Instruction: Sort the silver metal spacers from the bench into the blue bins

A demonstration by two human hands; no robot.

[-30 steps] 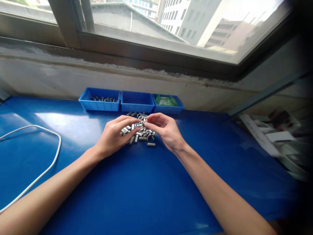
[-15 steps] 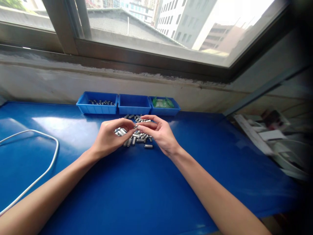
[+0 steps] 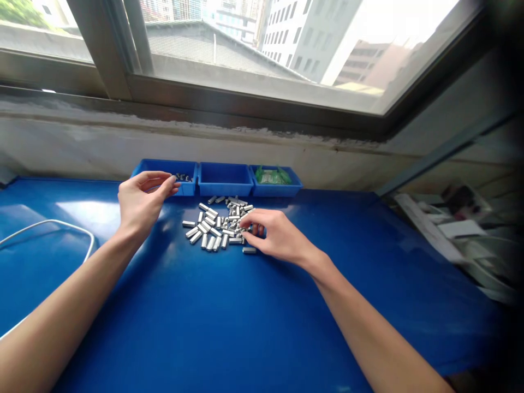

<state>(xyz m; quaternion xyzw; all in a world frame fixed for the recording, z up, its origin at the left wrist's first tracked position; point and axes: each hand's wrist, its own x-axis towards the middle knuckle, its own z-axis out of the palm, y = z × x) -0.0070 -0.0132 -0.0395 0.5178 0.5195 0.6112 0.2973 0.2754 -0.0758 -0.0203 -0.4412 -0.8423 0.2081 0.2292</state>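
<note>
Head view: now apart after meeting — left hand (image 3: 144, 199) at the left blue bin (image 3: 189, 189); right hand (image 3: 275, 233) at the metal pieces (image 3: 205, 225) on the table (image 3: 229, 316); so each works separately; grips too hidden to tell

A white cable (image 3: 51, 221) loops over the counter (image 3: 213, 322) at left; pale buildings (image 3: 282, 35) stand outside the window (image 3: 229, 97), blurred clutter (image 3: 462, 234) sits far right.
</note>
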